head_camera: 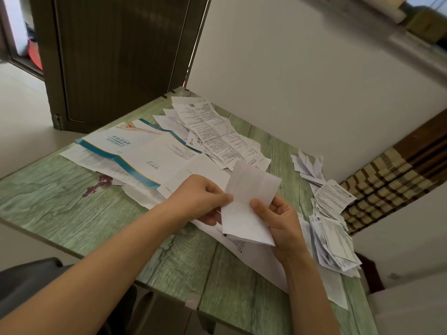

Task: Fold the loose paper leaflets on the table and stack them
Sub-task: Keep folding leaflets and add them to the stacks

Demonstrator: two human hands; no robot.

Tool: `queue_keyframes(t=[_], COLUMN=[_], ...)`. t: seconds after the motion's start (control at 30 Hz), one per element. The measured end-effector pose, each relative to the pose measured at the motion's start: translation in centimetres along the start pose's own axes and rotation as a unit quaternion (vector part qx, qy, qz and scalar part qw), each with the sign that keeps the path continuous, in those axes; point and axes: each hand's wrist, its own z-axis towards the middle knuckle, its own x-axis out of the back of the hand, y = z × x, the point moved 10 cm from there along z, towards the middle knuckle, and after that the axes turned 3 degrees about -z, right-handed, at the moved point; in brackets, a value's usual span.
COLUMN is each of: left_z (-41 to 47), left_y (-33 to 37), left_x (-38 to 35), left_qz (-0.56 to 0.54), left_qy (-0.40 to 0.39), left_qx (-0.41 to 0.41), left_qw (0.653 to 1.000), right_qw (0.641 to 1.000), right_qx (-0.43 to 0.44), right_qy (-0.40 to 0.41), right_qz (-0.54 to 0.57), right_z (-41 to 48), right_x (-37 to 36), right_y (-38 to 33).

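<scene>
Table [72, 209]: green wood-grain top, with a dark red stain [99, 184] towards its left.
Right hand [278, 221]: clamped on the sheet's lower right, thumb on the face and fingers behind.
Left hand [203, 199]: pinches the sheet's left edge at the crease.
Leaflet [246, 204]: white, half folded, held just above mid-table with its upper flap standing up.
Fold: best to bring the flap's corners onto the lower corners before pressing, then run a thumb along the crease so it lies flat.
Stack [333, 238]: folded sheets heaped untidily along the right edge, just beside the right forearm.
Pile [212, 131]: loose sheets beyond the hands, with a teal-edged brochure [135, 151] to their left.
Room: dark door [116, 56] past the far corner, white wall [302, 68], slatted mat [387, 180] at the right.
</scene>
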Motion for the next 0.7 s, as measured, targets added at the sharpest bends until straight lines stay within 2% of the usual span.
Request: queue_keyframes(t=[0.37,0.47,0.7], left_z=[0.4,0.2,-0.1], left_y=[0.5,0.5,-1.6], left_x=[1.1,1.0,-0.7], left_qz=[0.023,0.015,-0.14], left_qy=[0.047,0.04,-0.002], left_qx=[-0.021,-0.015,0.104], left_qw=[0.998,0.999,0.985], right_qw=[0.996,0.998,0.997], right_qx=[-0.052,-0.033,0.0], right_qy=[-0.066,-0.059,-0.064], right_qz=[0.039,-0.011,-0.044], right_z=[-0.1,-0.1,-0.4], right_x=[-1.2,-1.1,-1.6], right_y=[0.7,0.6,-0.2])
